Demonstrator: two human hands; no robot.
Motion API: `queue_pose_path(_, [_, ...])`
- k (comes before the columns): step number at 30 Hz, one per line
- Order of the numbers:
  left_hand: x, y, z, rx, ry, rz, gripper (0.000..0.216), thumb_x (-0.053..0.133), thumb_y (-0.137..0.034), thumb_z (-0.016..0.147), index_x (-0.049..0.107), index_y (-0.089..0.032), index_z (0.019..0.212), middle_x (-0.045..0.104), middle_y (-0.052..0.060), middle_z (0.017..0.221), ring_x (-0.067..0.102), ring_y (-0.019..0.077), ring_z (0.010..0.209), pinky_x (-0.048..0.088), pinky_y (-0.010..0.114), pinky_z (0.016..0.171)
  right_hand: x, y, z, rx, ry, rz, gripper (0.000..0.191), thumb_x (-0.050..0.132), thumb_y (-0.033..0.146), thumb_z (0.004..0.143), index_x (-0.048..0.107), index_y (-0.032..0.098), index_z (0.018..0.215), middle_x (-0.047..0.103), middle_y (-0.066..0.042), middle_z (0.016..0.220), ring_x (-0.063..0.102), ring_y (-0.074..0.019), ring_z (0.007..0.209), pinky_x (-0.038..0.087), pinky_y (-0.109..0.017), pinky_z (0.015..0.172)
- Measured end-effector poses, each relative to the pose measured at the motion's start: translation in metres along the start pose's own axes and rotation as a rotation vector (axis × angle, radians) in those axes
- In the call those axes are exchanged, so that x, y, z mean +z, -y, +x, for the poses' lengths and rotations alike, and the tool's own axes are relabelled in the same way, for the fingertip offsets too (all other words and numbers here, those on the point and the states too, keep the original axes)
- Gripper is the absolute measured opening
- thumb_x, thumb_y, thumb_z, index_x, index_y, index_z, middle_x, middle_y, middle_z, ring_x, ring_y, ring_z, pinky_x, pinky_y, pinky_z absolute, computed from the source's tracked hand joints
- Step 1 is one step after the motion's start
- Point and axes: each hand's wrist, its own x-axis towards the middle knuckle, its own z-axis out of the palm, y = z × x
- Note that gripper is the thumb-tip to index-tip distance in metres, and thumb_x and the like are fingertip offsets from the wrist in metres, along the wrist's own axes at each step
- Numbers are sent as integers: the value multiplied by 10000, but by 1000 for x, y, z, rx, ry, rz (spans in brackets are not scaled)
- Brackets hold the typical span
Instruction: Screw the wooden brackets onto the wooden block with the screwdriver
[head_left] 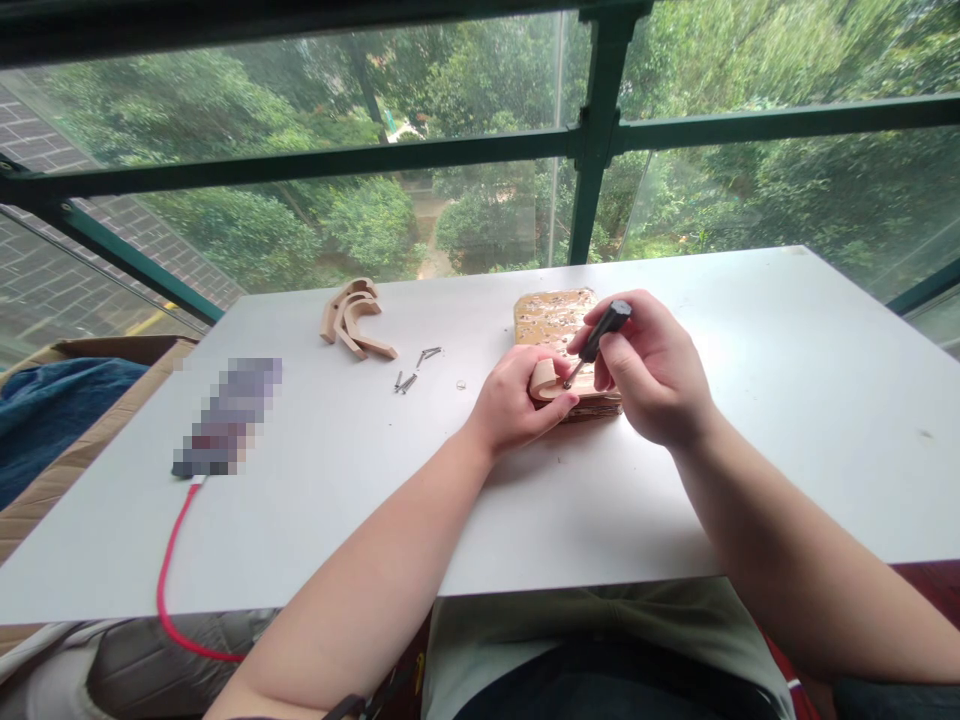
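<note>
My left hand grips a curved wooden hook and presses it on a worn block that looks like stacked cardboard. In my right hand is a screwdriver with a black handle, tilted so its tip points down to the left. That tip meets a small screw head in the flat part of the hook. My fingers cover part of the hook and the block.
More curved wooden hooks lie at the back left of the white table. Several loose screws and a small ring are nearer the middle. A blurred-out phone-like object has a red cable hanging over the front edge.
</note>
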Motion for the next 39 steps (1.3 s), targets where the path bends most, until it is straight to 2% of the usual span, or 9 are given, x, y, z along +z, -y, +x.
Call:
queue_pose_path(7, [0,0,0,1,-2,1,265,768,-339,815,639,-232,1019,701,37,1022,666,193,939,546,342,862,1,0,1,-20,-14,-38,54,537,235,960,565,247,1005,693,-21,919,641,-145,705,519,-296,638])
queue_pose_path(10, [0,0,0,5,-2,3,265,770,-336,815,638,-234,1021,697,37,1026,666,192,944,546,340,863,0,-1,0,-4,-15,-68,32,564,253,957,548,254,985,654,-3,854,614,-137,651,495,-287,599])
queue_pose_path(14, [1,1,0,13,-14,-2,270,769,-329,817,633,-234,1030,692,33,1025,666,188,943,545,335,862,0,-4,-1,-1,-25,-97,100,616,304,945,527,265,966,573,22,766,560,-129,587,474,-288,556])
queue_pose_path(21, [1,0,-1,-3,-18,14,286,780,-334,805,636,-235,1031,689,32,1003,660,189,915,546,330,841,0,-8,-1,-9,-22,-102,205,657,411,931,533,253,968,653,-21,909,606,-150,695,484,-298,571])
queue_pose_path(24, [2,1,-1,-5,-22,19,298,781,-342,801,631,-232,1035,690,32,997,658,190,911,546,328,833,0,-9,-1,-16,-20,-94,267,714,437,890,543,244,959,665,-25,909,611,-157,718,486,-308,597])
queue_pose_path(29, [2,1,-1,-11,-21,30,324,778,-342,800,625,-230,1062,688,27,982,656,187,900,544,320,824,0,-11,-1,-15,-17,-94,316,762,448,850,542,244,949,651,-6,855,582,-136,642,453,-292,553])
queue_pose_path(33, [1,0,-1,-18,-10,20,294,774,-336,803,632,-224,1035,688,27,978,656,183,903,543,315,833,1,-13,-1,-13,-37,-88,259,709,419,900,526,257,985,641,-1,870,533,-106,559,440,-276,508])
queue_pose_path(39, [2,0,-1,-8,-22,13,283,774,-331,803,639,-230,1030,693,28,1002,658,183,911,544,318,841,1,-15,-1,-17,-52,-80,181,655,333,936,527,269,1047,652,-18,915,567,-127,607,478,-287,533])
